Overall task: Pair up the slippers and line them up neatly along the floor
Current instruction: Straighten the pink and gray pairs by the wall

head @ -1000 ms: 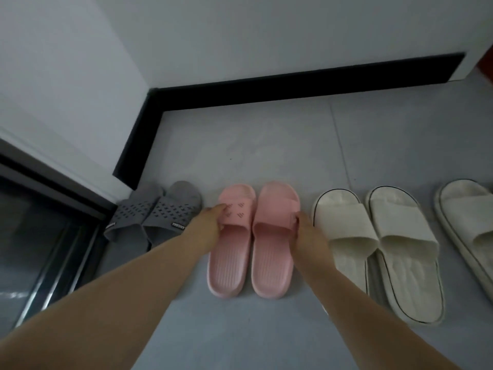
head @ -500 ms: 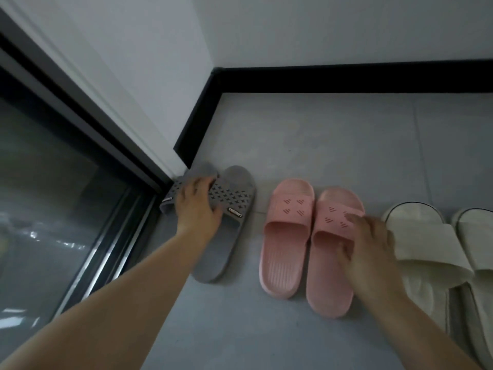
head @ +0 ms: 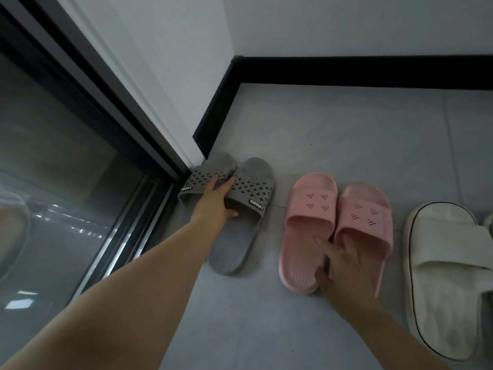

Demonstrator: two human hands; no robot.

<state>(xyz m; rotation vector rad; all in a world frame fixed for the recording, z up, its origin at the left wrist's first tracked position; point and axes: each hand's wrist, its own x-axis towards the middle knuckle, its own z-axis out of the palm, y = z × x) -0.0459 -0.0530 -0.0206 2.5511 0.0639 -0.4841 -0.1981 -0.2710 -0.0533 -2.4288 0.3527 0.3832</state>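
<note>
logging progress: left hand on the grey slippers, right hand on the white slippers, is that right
Not quite: in the head view the right hand rests on the pink slippers, not the white slipper beside them. The left hand is on the grey slippers, as you said.

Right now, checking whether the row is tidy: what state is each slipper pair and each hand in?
grey slippers: angled, straps touching
pink slippers: side by side, touching
cream slipper: flat, untouched
left hand: grips grey slippers by the straps
right hand: fingers spread across both pink slippers
</note>
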